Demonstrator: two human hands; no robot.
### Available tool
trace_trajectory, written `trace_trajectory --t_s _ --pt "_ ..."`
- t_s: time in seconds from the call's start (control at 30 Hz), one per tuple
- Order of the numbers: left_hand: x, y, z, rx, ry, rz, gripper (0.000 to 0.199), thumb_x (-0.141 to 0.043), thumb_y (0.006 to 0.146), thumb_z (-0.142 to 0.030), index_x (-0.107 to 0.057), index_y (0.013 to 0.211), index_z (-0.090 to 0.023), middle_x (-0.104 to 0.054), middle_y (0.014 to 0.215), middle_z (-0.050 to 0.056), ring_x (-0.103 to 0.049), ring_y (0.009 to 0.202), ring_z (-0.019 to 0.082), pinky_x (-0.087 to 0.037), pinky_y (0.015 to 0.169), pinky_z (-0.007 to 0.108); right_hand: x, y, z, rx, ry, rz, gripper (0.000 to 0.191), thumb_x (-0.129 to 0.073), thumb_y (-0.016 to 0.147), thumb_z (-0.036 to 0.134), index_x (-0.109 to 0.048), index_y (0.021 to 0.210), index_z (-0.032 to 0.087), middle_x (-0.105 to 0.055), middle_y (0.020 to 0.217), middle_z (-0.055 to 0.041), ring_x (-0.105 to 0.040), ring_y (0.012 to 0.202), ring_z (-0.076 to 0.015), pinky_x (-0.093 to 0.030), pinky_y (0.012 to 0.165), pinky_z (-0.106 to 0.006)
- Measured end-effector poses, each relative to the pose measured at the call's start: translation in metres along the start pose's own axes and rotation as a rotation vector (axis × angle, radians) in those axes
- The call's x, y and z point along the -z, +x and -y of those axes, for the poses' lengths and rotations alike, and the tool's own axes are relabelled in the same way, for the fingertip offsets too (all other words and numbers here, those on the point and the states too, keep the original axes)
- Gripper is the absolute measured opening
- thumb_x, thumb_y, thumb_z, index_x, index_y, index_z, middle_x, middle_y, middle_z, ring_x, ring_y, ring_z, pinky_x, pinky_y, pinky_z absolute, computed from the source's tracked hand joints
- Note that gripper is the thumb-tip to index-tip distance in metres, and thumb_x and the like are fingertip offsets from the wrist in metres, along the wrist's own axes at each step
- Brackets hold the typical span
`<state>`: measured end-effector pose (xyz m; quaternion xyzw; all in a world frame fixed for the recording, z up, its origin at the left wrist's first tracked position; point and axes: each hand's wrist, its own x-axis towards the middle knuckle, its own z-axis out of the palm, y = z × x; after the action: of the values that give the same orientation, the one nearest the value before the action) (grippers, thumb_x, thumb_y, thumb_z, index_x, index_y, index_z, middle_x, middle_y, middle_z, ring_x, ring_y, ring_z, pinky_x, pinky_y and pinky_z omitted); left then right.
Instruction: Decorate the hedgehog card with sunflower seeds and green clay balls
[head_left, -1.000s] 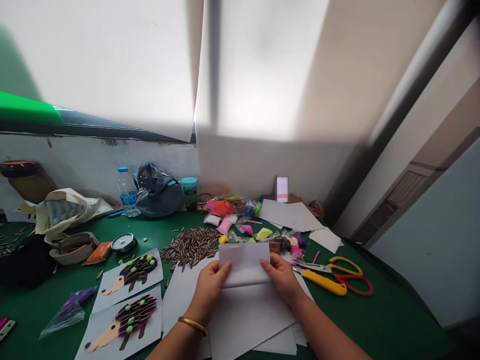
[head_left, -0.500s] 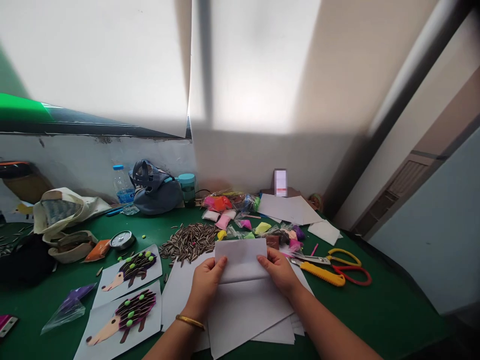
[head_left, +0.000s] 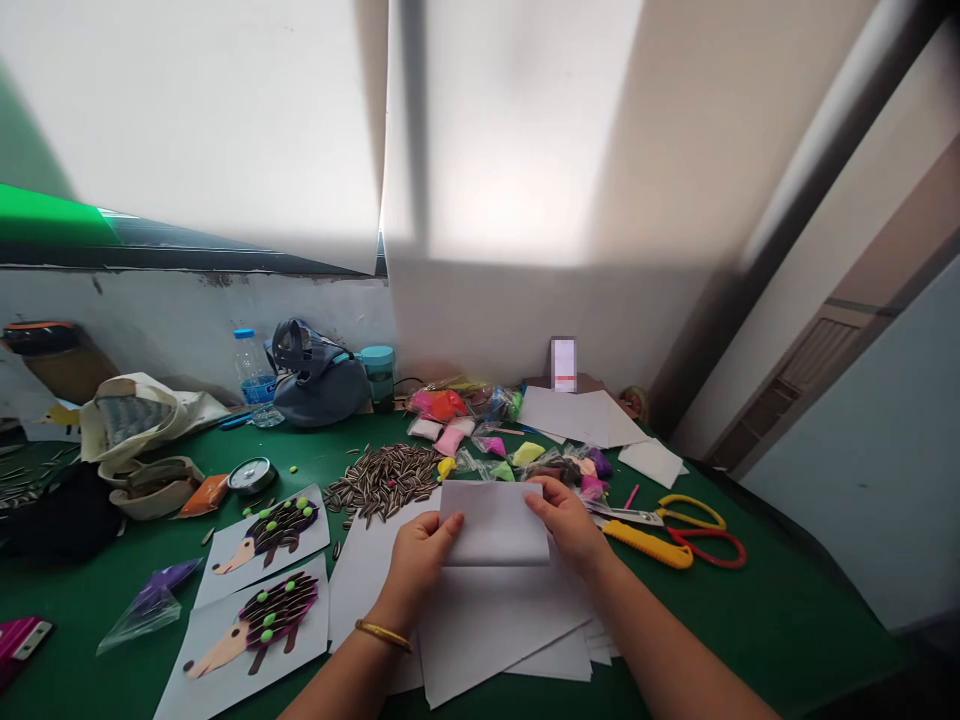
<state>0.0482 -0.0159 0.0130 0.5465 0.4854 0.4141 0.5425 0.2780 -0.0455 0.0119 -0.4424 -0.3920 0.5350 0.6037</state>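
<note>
A folded white sheet (head_left: 495, 525) is held between my two hands, above more white paper (head_left: 499, 625) lying on the green table. My left hand (head_left: 426, 555) pinches its left edge, thumb on top. At the upper right corner, my right hand (head_left: 568, 520) grips the sheet between thumb and fingers. A crease crosses the lower part of the folded sheet. Just behind it lie a pile of striped seeds (head_left: 386, 482) and several packets of coloured clay (head_left: 529, 455).
Scissors (head_left: 701, 530) and a yellow cutter (head_left: 649, 545) lie at the right. Two hedgehog pictures (head_left: 262, 625) are at the left, near a round tin (head_left: 252, 475). Bags, a water bottle (head_left: 255, 375) and a phone (head_left: 564, 365) stand at the back.
My right hand has moved slightly up and right along the sheet's edge. The folded sheet sits a little further right, and the whole view has shifted slightly.
</note>
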Motion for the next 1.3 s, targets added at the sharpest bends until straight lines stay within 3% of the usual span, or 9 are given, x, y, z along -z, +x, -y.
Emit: trace_trajectory --t_s 0.27,0.8,1.3 --pt "-0.003 -0.004 -0.002 -0.010 0.061 0.029 0.053 -0.067 0.066 -0.068 -0.064 0.064 -0.015 -0.048 0.057 -0.002 -0.041 0.056 0.013 -0.028 0.052 0.024 0.000 -0.004 -0.009 0.014 0.001 -0.061 0.036 -0.081 0.067 0.049 -0.063 0.082 0.021 -0.065 0.072 0.0004 -0.057 0.063 -0.0164 -0.043 0.059 -0.027" --pt "-0.003 -0.004 -0.003 -0.023 0.118 0.014 0.055 -0.064 0.065 -0.071 -0.057 0.057 -0.017 -0.042 0.055 -0.003 -0.037 0.055 0.013 -0.025 0.051 0.025 0.000 -0.004 -0.010 0.005 0.006 -0.057 0.037 -0.081 0.067 0.049 -0.064 0.082 0.021 -0.065 0.073 0.0005 -0.057 0.063 -0.0169 -0.044 0.059 -0.028" --pt "-0.004 -0.005 -0.005 -0.004 0.067 0.001 0.055 -0.069 0.060 -0.071 -0.062 0.057 -0.016 -0.048 0.053 -0.002 -0.043 0.055 0.015 -0.029 0.051 0.025 0.000 -0.005 -0.009 0.011 -0.033 -0.068 0.039 -0.080 0.066 0.052 -0.064 0.083 0.021 -0.066 0.074 -0.0009 -0.058 0.063 -0.0180 -0.045 0.059 -0.029"
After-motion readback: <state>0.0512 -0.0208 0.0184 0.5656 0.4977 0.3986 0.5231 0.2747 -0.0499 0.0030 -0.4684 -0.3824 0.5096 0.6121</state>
